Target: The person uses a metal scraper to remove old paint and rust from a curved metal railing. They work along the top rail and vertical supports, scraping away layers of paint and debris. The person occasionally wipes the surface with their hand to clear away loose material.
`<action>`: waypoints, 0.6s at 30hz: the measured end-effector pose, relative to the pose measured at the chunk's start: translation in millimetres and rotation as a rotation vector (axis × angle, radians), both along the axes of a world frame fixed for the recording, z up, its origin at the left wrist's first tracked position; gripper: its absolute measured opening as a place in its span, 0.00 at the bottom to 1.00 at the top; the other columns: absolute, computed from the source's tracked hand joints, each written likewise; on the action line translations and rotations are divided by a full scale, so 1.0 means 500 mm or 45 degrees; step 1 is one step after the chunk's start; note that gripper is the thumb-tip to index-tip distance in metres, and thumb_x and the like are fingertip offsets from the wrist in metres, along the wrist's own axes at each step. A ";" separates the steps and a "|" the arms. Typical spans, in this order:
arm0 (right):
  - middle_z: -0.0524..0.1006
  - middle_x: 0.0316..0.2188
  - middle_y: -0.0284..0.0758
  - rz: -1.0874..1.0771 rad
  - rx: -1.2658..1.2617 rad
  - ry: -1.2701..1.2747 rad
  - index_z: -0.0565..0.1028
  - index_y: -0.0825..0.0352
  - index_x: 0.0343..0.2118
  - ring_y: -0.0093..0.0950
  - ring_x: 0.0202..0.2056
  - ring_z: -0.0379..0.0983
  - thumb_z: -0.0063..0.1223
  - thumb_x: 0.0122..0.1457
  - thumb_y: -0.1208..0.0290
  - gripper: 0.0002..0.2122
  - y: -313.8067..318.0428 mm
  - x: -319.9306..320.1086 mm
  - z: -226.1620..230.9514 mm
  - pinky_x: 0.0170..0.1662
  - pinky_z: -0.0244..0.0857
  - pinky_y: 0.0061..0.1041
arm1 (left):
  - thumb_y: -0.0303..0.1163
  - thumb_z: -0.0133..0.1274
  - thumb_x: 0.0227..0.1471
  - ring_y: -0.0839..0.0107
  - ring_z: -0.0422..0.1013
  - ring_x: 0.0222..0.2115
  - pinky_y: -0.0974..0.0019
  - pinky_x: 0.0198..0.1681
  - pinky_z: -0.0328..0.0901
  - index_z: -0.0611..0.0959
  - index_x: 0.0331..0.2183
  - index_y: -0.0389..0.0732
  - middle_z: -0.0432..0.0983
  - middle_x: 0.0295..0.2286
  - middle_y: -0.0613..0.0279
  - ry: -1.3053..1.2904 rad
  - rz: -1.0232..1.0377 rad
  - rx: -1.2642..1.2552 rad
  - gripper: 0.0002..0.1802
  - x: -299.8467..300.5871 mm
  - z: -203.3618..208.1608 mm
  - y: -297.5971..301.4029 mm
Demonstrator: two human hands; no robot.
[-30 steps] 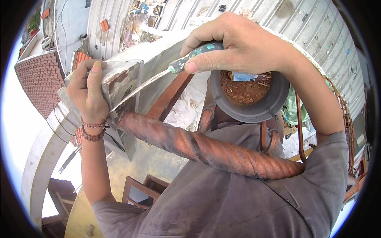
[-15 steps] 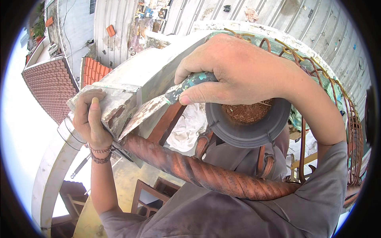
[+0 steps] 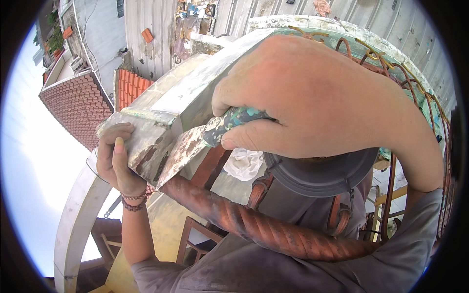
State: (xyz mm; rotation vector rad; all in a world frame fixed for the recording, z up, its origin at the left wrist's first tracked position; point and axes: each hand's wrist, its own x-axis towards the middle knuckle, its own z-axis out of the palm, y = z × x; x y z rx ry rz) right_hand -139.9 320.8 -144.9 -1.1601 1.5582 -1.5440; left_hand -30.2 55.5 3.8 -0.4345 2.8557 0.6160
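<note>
My right hand [image 3: 312, 93] is closed around the dark, paint-spattered handle of a scraper [image 3: 183, 149]. The scraper's wide blade, blotched with white and brown, slants down to the left. Its end lies against the chipped side of a grey concrete block [image 3: 151, 134], just above the rail. My left hand [image 3: 117, 158] grips the block's outer edge, fingers bent over its top face. Bracelets circle that wrist. Below my right hand stands a round black pot [image 3: 322, 180]; the hand hides most of its inside.
A twisted red-brown rail [image 3: 264, 227] crosses in front of my torso. Curled rusty metal bars [image 3: 405, 78] line the right side. A curved white ledge [image 3: 205, 71] runs back from the block. Tiled roofs [image 3: 78, 112] and corrugated sheets lie far below.
The whole view has shifted, so the block and rail sit lower and farther right. My right hand looms larger and covers the pot's soil. Both hands keep their grips.
</note>
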 end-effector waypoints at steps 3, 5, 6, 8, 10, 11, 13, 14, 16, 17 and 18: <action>0.73 0.20 0.44 -0.076 -0.020 0.099 0.76 0.71 0.25 0.44 0.27 0.73 0.58 0.50 0.65 0.11 -0.026 0.030 -0.003 0.33 0.66 0.40 | 0.36 0.41 0.55 0.59 0.70 0.40 0.58 0.51 0.60 0.76 0.30 0.28 0.76 0.34 0.45 -0.023 0.005 -0.008 0.19 0.003 0.003 -0.009; 0.73 0.20 0.44 0.005 0.044 0.188 0.76 0.71 0.25 0.44 0.27 0.73 0.58 0.50 0.65 0.12 -0.024 0.029 -0.003 0.34 0.66 0.40 | 0.36 0.41 0.55 0.59 0.70 0.40 0.58 0.50 0.61 0.76 0.30 0.28 0.76 0.34 0.45 -0.020 0.012 -0.001 0.19 0.005 0.001 -0.011; 0.73 0.20 0.44 -0.008 0.040 0.192 0.76 0.70 0.25 0.44 0.27 0.73 0.58 0.49 0.64 0.12 -0.021 0.027 -0.003 0.34 0.66 0.40 | 0.36 0.41 0.55 0.59 0.70 0.40 0.58 0.50 0.61 0.76 0.30 0.28 0.76 0.35 0.44 -0.019 0.010 -0.003 0.19 0.006 0.003 -0.010; 0.73 0.20 0.44 -0.122 -0.019 0.103 0.77 0.70 0.26 0.44 0.28 0.73 0.58 0.50 0.64 0.12 -0.012 0.021 -0.007 0.34 0.66 0.39 | 0.36 0.41 0.55 0.59 0.70 0.40 0.58 0.50 0.61 0.76 0.30 0.27 0.76 0.35 0.44 -0.006 0.021 -0.008 0.19 0.009 0.005 -0.010; 0.73 0.20 0.44 0.000 0.096 0.160 0.77 0.70 0.27 0.44 0.28 0.73 0.57 0.50 0.63 0.12 -0.022 0.026 -0.002 0.34 0.67 0.39 | 0.36 0.41 0.55 0.59 0.70 0.40 0.58 0.50 0.62 0.76 0.31 0.27 0.76 0.35 0.44 -0.005 0.040 -0.006 0.19 0.004 -0.001 -0.011; 0.74 0.20 0.43 -0.004 0.104 0.165 0.78 0.70 0.27 0.44 0.28 0.73 0.57 0.50 0.63 0.12 -0.024 0.029 -0.003 0.34 0.67 0.39 | 0.35 0.42 0.55 0.60 0.71 0.39 0.59 0.49 0.62 0.77 0.30 0.27 0.76 0.34 0.45 0.008 0.045 0.007 0.18 0.005 -0.003 -0.010; 0.74 0.20 0.43 -0.147 0.026 0.135 0.78 0.70 0.27 0.44 0.28 0.73 0.57 0.50 0.63 0.12 -0.021 0.031 -0.007 0.35 0.67 0.39 | 0.34 0.43 0.53 0.62 0.71 0.37 0.60 0.47 0.62 0.78 0.29 0.28 0.77 0.32 0.47 0.062 0.059 0.024 0.17 0.009 -0.003 -0.009; 0.73 0.20 0.43 -0.195 0.003 0.117 0.78 0.70 0.27 0.44 0.28 0.73 0.57 0.50 0.64 0.12 -0.018 0.031 -0.008 0.34 0.67 0.39 | 0.34 0.43 0.53 0.62 0.71 0.37 0.60 0.47 0.62 0.78 0.29 0.28 0.77 0.32 0.47 0.065 0.052 0.025 0.17 0.010 -0.003 -0.011; 0.73 0.19 0.43 -0.218 0.024 0.104 0.78 0.71 0.26 0.43 0.27 0.73 0.56 0.50 0.64 0.12 -0.007 0.019 0.004 0.34 0.68 0.38 | 0.34 0.43 0.54 0.62 0.71 0.37 0.60 0.47 0.62 0.78 0.29 0.28 0.78 0.32 0.47 0.068 0.025 0.033 0.17 0.006 -0.007 -0.013; 0.73 0.19 0.43 -0.172 0.049 0.152 0.78 0.71 0.26 0.42 0.27 0.73 0.57 0.49 0.64 0.12 -0.008 0.017 0.007 0.33 0.68 0.37 | 0.34 0.43 0.54 0.62 0.71 0.37 0.60 0.47 0.62 0.78 0.29 0.28 0.77 0.32 0.47 0.063 0.031 0.019 0.17 0.006 -0.006 -0.013; 0.73 0.19 0.43 -0.125 0.075 0.199 0.78 0.71 0.26 0.42 0.27 0.73 0.57 0.49 0.64 0.12 -0.009 0.015 0.010 0.33 0.68 0.36 | 0.34 0.43 0.54 0.62 0.71 0.37 0.61 0.47 0.62 0.78 0.29 0.28 0.77 0.32 0.47 0.059 0.035 0.011 0.17 0.005 -0.006 -0.012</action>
